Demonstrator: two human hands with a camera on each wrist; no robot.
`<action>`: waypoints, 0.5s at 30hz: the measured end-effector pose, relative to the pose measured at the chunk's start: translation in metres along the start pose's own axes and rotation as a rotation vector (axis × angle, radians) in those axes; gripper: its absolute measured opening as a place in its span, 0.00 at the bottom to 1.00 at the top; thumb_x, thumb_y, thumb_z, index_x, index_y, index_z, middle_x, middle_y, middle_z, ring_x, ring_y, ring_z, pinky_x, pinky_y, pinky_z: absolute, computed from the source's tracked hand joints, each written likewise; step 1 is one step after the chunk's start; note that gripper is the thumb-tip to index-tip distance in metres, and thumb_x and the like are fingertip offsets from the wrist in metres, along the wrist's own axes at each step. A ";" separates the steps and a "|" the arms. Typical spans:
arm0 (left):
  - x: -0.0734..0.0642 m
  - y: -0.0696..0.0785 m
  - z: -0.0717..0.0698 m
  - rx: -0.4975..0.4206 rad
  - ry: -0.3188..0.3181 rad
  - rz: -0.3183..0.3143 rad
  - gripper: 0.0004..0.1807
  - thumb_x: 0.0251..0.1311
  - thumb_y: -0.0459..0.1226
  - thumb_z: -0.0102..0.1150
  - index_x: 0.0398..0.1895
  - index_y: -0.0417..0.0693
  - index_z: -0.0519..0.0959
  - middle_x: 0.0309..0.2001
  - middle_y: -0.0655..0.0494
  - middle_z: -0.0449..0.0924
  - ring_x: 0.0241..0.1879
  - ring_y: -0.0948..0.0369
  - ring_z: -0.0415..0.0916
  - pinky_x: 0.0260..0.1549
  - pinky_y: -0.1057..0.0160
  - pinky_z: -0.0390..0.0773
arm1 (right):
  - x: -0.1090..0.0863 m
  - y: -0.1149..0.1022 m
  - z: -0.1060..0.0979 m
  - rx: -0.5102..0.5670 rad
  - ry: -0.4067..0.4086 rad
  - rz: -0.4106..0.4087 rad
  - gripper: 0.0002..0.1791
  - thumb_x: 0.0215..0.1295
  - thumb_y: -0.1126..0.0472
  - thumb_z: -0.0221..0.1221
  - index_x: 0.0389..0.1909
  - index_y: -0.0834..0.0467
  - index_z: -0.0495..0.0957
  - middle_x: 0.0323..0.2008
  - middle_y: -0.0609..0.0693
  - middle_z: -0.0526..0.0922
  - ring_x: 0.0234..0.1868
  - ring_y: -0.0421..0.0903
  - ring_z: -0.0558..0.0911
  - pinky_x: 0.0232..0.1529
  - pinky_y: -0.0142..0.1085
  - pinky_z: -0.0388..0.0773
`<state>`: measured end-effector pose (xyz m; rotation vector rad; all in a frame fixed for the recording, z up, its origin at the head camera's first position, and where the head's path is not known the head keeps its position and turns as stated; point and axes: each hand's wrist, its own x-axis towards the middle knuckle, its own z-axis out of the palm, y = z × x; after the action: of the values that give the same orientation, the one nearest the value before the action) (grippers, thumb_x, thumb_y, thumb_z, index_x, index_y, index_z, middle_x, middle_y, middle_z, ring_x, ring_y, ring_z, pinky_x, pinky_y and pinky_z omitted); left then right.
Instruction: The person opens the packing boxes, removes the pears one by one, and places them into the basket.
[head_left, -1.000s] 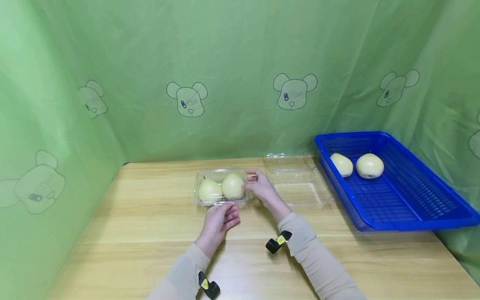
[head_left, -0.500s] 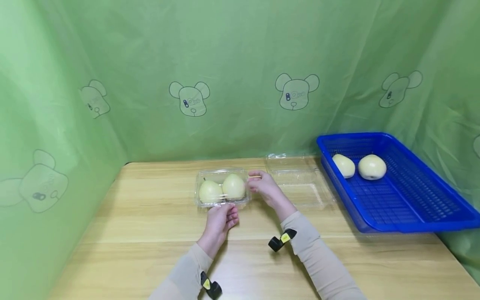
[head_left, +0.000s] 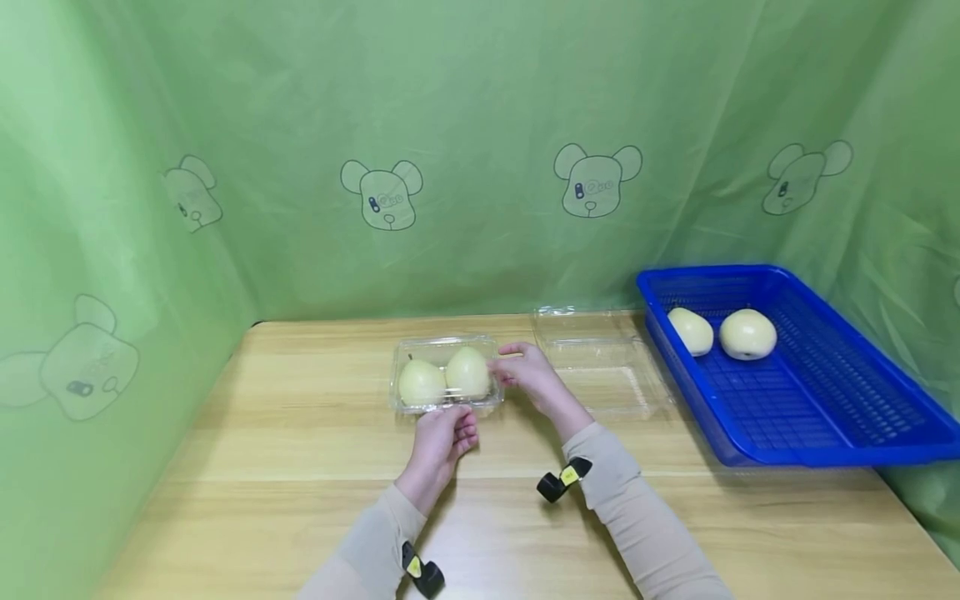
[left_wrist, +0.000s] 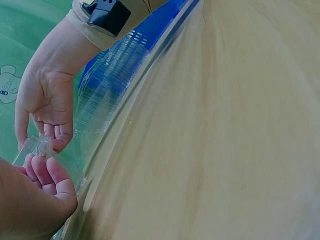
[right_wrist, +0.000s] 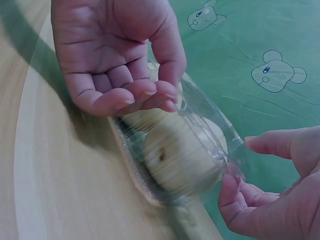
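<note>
A clear plastic clamshell box (head_left: 401, 348) with two pale yellow pears (head_left: 468, 373) inside lies on the table, its lid down over them. My left hand (head_left: 442, 446) pinches the front rim between thumb and curled fingers. At the box's right end is my right hand (head_left: 534, 375), whose thumb and bent fingers hold the lid's corner. The right wrist view shows the left hand (right_wrist: 117, 60) over the near pear (right_wrist: 180, 155) and the right hand (right_wrist: 280, 182) at the clear corner. From the left wrist view the pears cannot be seen.
A second clear clamshell box (head_left: 600, 387) stands open right of the right hand. Beyond it, a blue plastic basket (head_left: 810, 417) holds two more pears (head_left: 747, 334). Green curtain (head_left: 480, 100) hangs behind the wooden table (head_left: 300, 450).
My right hand drew slightly back from the box's right end, then came in again to touch it. The left hand has stayed at the front rim.
</note>
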<state>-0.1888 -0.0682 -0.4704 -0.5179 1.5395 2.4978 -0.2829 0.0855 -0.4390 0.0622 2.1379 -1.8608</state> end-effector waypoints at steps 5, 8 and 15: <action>0.001 0.000 0.000 -0.012 0.000 0.001 0.04 0.62 0.30 0.53 0.33 0.38 0.77 0.21 0.60 0.78 0.22 0.67 0.73 0.28 0.69 0.80 | 0.001 0.001 0.001 -0.009 0.013 0.001 0.28 0.59 0.65 0.64 0.57 0.70 0.66 0.34 0.52 0.79 0.29 0.42 0.78 0.36 0.32 0.81; 0.001 0.000 -0.001 -0.008 -0.009 -0.003 0.05 0.63 0.31 0.53 0.36 0.36 0.76 0.22 0.59 0.78 0.23 0.66 0.73 0.29 0.69 0.80 | 0.002 0.003 0.000 0.009 0.009 0.006 0.24 0.60 0.65 0.64 0.53 0.71 0.69 0.33 0.52 0.78 0.28 0.42 0.78 0.34 0.30 0.81; 0.002 -0.001 -0.002 -0.008 -0.003 0.003 0.04 0.63 0.33 0.56 0.30 0.44 0.76 0.21 0.60 0.78 0.22 0.67 0.73 0.27 0.69 0.79 | 0.002 0.005 -0.003 0.030 -0.068 0.026 0.16 0.62 0.65 0.61 0.46 0.71 0.74 0.28 0.49 0.80 0.27 0.41 0.78 0.33 0.29 0.81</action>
<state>-0.1898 -0.0701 -0.4726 -0.5127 1.5311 2.5071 -0.2841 0.0890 -0.4438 0.0329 2.0549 -1.8537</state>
